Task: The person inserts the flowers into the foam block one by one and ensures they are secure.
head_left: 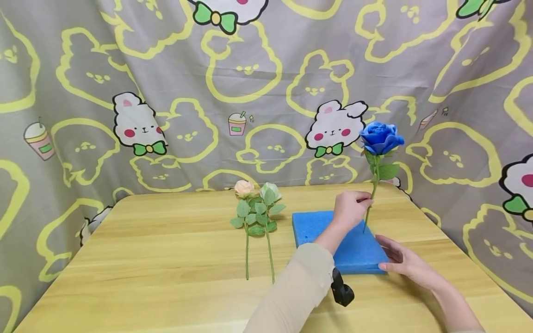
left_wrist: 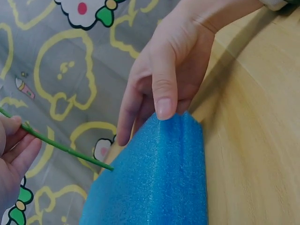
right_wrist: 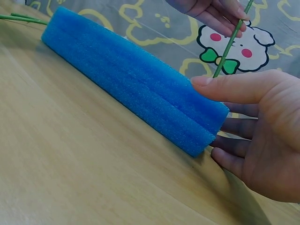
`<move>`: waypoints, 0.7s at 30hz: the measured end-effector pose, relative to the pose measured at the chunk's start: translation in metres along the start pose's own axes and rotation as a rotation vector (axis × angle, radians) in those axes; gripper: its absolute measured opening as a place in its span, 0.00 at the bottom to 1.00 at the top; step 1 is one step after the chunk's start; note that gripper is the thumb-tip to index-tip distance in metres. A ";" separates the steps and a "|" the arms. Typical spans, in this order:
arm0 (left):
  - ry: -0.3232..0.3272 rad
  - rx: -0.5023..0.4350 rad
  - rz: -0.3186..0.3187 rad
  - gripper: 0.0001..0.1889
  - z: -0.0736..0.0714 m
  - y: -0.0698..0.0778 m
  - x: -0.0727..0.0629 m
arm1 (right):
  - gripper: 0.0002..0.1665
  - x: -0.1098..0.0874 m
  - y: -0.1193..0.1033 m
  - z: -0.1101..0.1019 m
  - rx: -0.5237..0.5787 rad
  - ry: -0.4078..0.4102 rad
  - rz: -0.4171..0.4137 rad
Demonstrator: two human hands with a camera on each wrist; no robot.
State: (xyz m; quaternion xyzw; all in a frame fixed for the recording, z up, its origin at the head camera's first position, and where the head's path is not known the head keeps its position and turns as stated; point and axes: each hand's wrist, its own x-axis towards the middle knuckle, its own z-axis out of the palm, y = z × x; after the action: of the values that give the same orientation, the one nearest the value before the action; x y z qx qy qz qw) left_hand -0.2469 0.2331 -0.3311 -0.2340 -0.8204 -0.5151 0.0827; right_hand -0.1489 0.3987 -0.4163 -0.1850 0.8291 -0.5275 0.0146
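My left hand (head_left: 351, 209) pinches the green stem of an artificial blue rose (head_left: 381, 138) between thumb and fingers. The rose stands nearly upright, tilted slightly right, its bloom well above the hand. Below it lies a flat blue foam block (head_left: 360, 255); the stem's lower end (left_wrist: 105, 165) meets the block's top face in the left wrist view. At the block's right end, my right hand (head_left: 410, 264) holds the corner. Its thumb (right_wrist: 211, 86) presses the upper edge in the right wrist view, while the other fingers reach around the end face, partly hidden behind the foam.
Left of the block, a peach rose (head_left: 244, 188) and a pale green-white rose (head_left: 270, 193) lie side by side, stems toward me. All rest on a wooden table (head_left: 166, 259). A patterned curtain (head_left: 258, 60) hangs behind and around it.
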 end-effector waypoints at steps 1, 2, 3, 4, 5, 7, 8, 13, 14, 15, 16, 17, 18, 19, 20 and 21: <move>0.007 0.001 -0.004 0.06 0.001 -0.001 0.000 | 0.39 0.000 0.000 0.000 0.000 0.001 0.002; 0.013 0.002 -0.007 0.06 0.001 -0.001 0.000 | 0.39 0.000 0.001 0.001 0.000 0.000 0.003; 0.017 0.002 -0.008 0.06 0.002 -0.001 0.000 | 0.39 -0.001 0.001 0.001 0.002 0.001 0.005; 0.020 0.002 -0.009 0.07 0.002 -0.001 0.000 | 0.39 -0.001 0.001 0.001 0.006 0.002 0.007; 0.019 0.002 -0.009 0.07 0.002 -0.001 0.000 | 0.39 -0.001 0.001 0.000 0.012 0.003 0.008; 0.019 0.001 -0.009 0.07 0.002 -0.001 0.000 | 0.39 -0.001 0.002 0.000 0.018 0.005 0.008; 0.020 0.000 -0.009 0.07 0.001 -0.001 0.000 | 0.39 -0.001 0.002 0.000 0.022 0.005 0.007; 0.025 0.009 0.001 0.07 0.001 -0.001 0.001 | 0.38 -0.001 0.002 0.000 0.034 -0.005 0.004; 0.025 0.012 0.003 0.07 0.000 -0.002 0.001 | 0.38 -0.001 0.002 0.000 0.037 -0.008 0.004; 0.025 0.015 0.006 0.07 0.000 -0.002 0.001 | 0.38 -0.001 0.002 0.000 0.040 -0.009 0.004; 0.024 0.022 0.008 0.07 0.000 -0.002 0.000 | 0.38 -0.001 0.002 0.000 0.045 -0.010 0.004; 0.023 0.026 0.010 0.07 0.000 -0.003 0.000 | 0.38 -0.001 0.002 0.001 0.051 -0.009 0.005; 0.020 0.027 0.011 0.07 0.000 -0.003 0.000 | 0.38 -0.001 0.003 0.001 0.056 -0.008 0.005; 0.018 0.030 0.012 0.07 0.001 -0.004 0.000 | 0.38 -0.002 0.003 0.001 0.059 -0.007 0.006; 0.017 0.030 0.008 0.06 0.000 -0.004 0.000 | 0.38 -0.002 0.003 0.001 0.061 -0.005 0.007; 0.014 0.027 0.004 0.06 0.001 -0.005 0.000 | 0.38 -0.002 0.003 0.001 0.064 -0.005 0.008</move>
State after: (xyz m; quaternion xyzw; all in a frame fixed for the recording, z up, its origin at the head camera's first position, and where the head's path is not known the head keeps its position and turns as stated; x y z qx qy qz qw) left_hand -0.2487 0.2318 -0.3353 -0.2309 -0.8261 -0.5056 0.0922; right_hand -0.1476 0.4000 -0.4193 -0.1823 0.8125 -0.5532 0.0245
